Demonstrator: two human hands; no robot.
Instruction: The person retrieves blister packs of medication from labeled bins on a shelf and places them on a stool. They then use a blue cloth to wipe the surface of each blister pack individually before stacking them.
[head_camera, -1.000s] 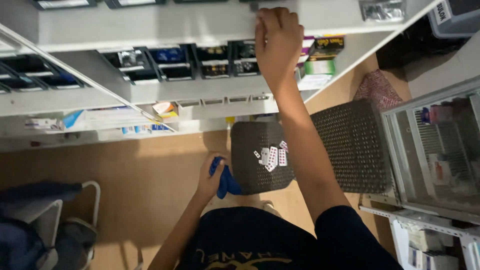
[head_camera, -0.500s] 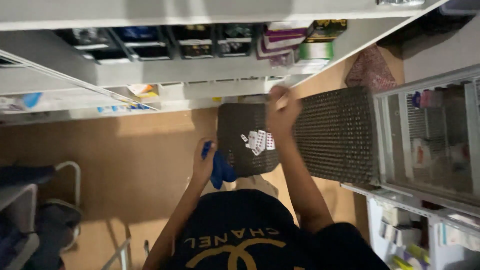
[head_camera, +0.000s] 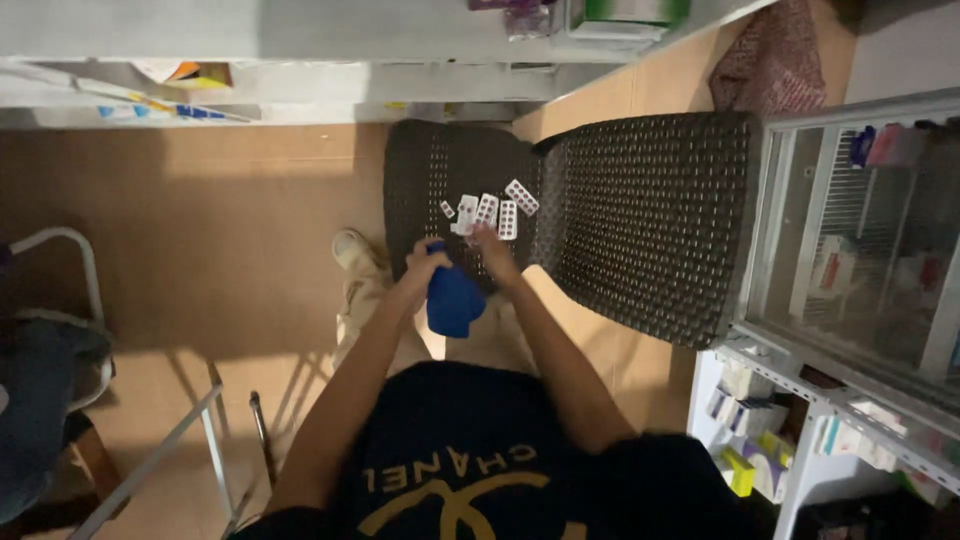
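Observation:
My left hand (head_camera: 422, 266) grips a blue cloth-like bundle (head_camera: 453, 302) in front of my body. My right hand (head_camera: 492, 246) is just beside it, fingertips at the near edge of several white blister packs (head_camera: 489, 210). The packs lie spread on a dark perforated plastic seat (head_camera: 430, 165). Whether my right hand pinches a pack is too small to tell. Both forearms reach forward from my dark shirt.
A second dark perforated panel (head_camera: 650, 220) stands to the right of the seat. A glass-door cabinet (head_camera: 860, 250) with boxes is at the far right. White shelves (head_camera: 300, 60) with boxes run along the top. A metal-framed chair (head_camera: 60, 330) is at the left. My shoe (head_camera: 352, 250) rests on the brown floor.
My right hand came down from the upper shelf to the blister packs on the seat. The view tilted downward. My left hand stayed on the blue bundle.

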